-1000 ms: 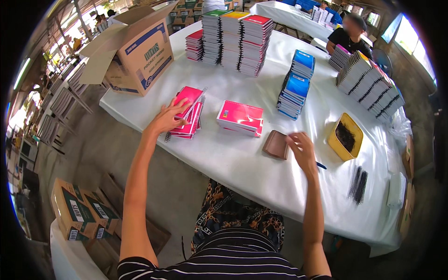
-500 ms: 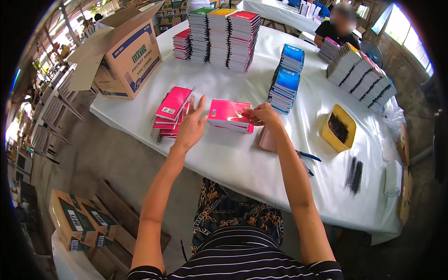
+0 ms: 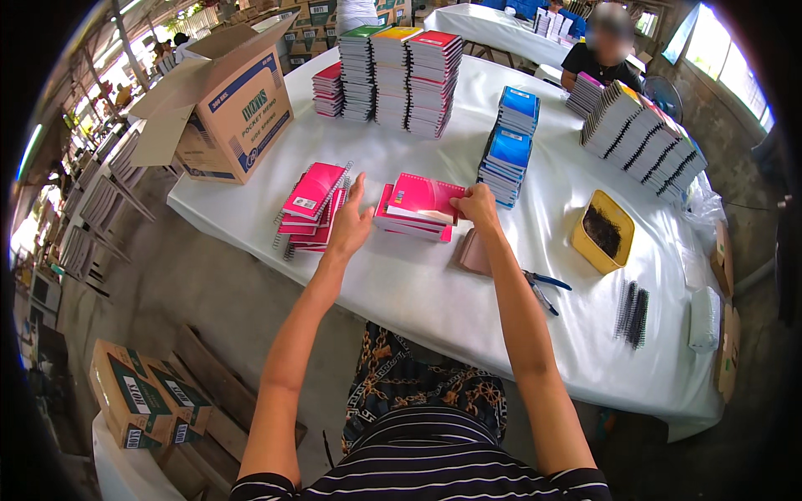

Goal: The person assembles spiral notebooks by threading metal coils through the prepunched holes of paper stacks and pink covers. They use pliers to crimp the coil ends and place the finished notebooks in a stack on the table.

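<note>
A small stack of pink spiral notebooks lies mid-table on the white cloth. My right hand grips the right edge of its top notebook, which is tilted up a little. My left hand hovers with fingers spread just left of that stack. It sits between the stack and a looser pile of pink notebooks with spirals showing. A flat brown pad lies just below my right wrist.
An open cardboard box stands far left and tall notebook stacks at the back. To the right are blue stacks, a leaning notebook row, a yellow tray, blue-handled pliers and black coils. A person sits beyond.
My right hand left the brown pad and took hold of the top notebook on the middle stack. My left hand came off the left pile and moved toward that stack.
</note>
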The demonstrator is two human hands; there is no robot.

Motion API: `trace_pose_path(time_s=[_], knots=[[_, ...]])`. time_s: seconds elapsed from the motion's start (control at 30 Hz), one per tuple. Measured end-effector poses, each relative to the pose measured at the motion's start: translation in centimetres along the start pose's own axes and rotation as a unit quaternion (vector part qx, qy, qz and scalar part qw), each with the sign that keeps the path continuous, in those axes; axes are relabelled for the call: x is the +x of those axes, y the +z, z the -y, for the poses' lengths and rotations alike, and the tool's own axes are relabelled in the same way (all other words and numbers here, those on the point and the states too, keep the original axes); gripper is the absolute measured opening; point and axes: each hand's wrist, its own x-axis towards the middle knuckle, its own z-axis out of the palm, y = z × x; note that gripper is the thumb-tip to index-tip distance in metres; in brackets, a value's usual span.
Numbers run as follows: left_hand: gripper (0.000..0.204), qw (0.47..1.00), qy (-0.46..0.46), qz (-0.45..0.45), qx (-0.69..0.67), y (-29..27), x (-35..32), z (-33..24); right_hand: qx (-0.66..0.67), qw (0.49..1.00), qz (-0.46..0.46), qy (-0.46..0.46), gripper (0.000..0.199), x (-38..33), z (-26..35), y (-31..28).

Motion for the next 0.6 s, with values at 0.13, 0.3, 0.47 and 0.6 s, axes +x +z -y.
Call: trace_pose_path(time_s=[0.13,0.3,0.47,0.6], knots=[[0.084,0.995,0.050,-0.074,0.046,-0.1,-2.0,-1.5,0.239,0.968,0.037,-0.070,0.011,-4.7,0.5,-1.4],[0.095,0.940,-0.048,0.082,-0.329,3.7,-6.4,-3.6,0.250,0.956,0.033,-0.147,0.018,-14.6,-3.3,-3.3],[0.096,0.945,-0.047,0.096,-0.308,8.9,-10.4,-3.0,0.248,0.959,0.066,-0.118,0.020,-18.3,-7.9,0.2],[0.089,0.992,0.119,0.026,-0.037,7.3,-9.2,-7.7,0.288,0.948,0.090,-0.099,0.018,-18.6,-7.4,-1.0]])
